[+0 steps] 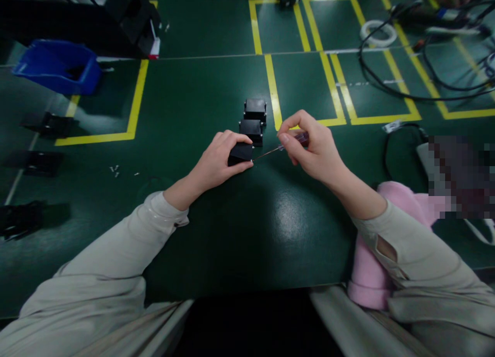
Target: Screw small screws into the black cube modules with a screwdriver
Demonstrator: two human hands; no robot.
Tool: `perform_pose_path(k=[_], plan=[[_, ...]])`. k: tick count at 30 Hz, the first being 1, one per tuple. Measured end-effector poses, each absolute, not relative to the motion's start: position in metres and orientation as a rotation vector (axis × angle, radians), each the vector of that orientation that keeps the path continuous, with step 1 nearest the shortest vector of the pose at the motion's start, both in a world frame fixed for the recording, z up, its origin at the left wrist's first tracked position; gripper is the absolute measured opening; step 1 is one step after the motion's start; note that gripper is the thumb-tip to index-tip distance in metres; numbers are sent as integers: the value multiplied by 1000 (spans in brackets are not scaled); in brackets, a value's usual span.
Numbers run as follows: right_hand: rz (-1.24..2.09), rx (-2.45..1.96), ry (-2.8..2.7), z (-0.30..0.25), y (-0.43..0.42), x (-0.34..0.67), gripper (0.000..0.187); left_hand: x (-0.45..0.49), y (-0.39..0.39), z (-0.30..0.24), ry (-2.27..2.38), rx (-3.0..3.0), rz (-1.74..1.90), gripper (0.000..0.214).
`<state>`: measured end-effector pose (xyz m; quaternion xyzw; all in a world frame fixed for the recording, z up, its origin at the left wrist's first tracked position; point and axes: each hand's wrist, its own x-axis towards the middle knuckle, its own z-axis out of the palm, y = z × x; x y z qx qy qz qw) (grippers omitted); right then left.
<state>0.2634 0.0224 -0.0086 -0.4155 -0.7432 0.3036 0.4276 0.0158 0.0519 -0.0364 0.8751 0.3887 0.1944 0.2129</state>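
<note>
Saw one blue bin (91, 74) at upper left on the green counter (201, 99), with something dark inside, too dim to name. Held one black box (240, 153) in the left hand (220, 158), between thumb and fingers, at the near end of a line with two more boxes (255, 108). Pinched one screwdriver (281, 147) in the right hand (309, 145), right of the black box, pointing at its near right corner. Counted three in that line, plus one tape roll (364, 34).

Long pale-grey sleeves (112, 243), loose (right cuff (382, 220) slit open); hands (217, 161) bare.
</note>
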Motion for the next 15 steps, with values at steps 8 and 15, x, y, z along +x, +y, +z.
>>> perform_pose_path(k=[8, 15], plan=[[770, -1032, -1854, -10, 22, 264, 8, 16, 52, -37, 1069, 2439, 556, 41], [781, -1019, -1840, -9, 22, 264, 8, 16, 52, -37, 1079, 2438, 542, 41]])
